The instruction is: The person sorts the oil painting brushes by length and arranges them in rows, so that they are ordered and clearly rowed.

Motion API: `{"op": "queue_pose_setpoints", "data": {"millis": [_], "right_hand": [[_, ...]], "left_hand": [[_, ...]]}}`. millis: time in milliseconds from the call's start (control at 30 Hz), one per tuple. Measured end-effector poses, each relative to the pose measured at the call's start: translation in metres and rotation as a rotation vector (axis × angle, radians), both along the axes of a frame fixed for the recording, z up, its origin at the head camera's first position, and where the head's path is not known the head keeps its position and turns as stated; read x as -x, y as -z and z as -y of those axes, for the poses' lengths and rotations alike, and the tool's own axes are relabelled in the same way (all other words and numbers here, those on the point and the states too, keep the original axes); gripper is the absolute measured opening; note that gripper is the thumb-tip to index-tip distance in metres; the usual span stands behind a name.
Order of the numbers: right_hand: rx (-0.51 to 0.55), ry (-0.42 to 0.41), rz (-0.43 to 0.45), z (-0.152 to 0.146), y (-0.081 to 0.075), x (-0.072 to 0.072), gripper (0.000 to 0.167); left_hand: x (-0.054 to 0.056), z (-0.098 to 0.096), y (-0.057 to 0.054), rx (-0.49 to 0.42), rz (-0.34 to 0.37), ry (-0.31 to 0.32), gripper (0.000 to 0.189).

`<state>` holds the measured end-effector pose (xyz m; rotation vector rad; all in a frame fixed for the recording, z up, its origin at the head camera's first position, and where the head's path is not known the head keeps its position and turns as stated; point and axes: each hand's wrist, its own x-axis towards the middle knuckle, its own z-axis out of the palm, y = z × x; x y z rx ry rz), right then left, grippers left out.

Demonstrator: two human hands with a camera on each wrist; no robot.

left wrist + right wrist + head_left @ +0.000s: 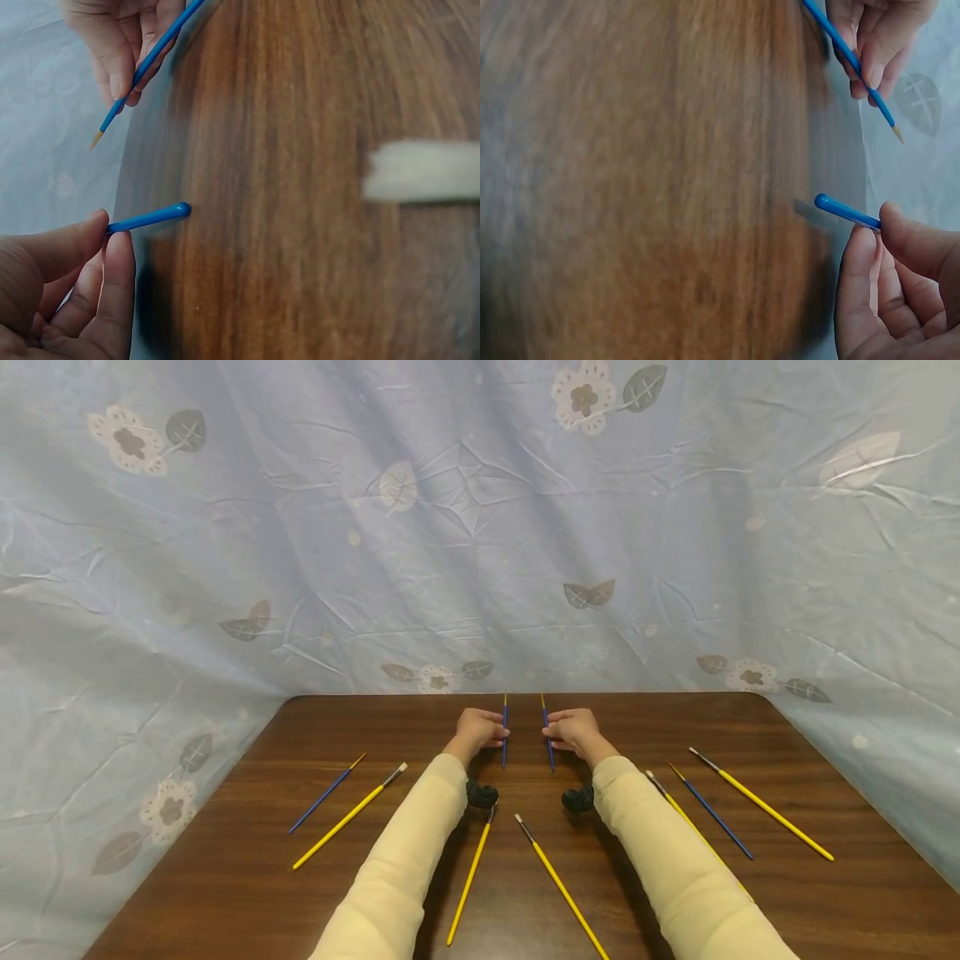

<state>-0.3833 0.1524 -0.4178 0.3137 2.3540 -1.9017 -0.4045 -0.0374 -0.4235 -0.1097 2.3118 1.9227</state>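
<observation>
A brown wooden table (pixel 390 727) stood before a pale flowered cloth (pixel 337 527).
Near its far edge, the left hand (pixel 482 729) pinched one blue brush (pixel 150 218), the right hand (pixel 573 731) a second blue brush (pixel 847 211), each grip closed; other brushes (pixel 349 828) lay nearer.

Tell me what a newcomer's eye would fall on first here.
Likely the matched pair at the far edge of the table: the left hand pinches one blue paintbrush, the right hand a second blue paintbrush. Next, the bright yellow paintbrushes spread across the table nearer the head camera. Behind it, a pale blue cloth patterned with flowers and leaves.
</observation>
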Motion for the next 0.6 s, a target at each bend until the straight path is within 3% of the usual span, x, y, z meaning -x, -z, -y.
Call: {"op": "queue_pose_setpoints", "data": {"millis": [333,600], "right_hand": [[-0.032,0.028,-0.018,0.001,0.003,0.001,0.036],[-0.055,0.051,-0.009,0.005,0.007,0.005,0.033]], "left_hand": [[0.011,-0.003,0.006,0.064,0.022,-0.022,0.034],[0.011,-0.006,0.007,0.164,0.008,-0.047,0.031]]}}
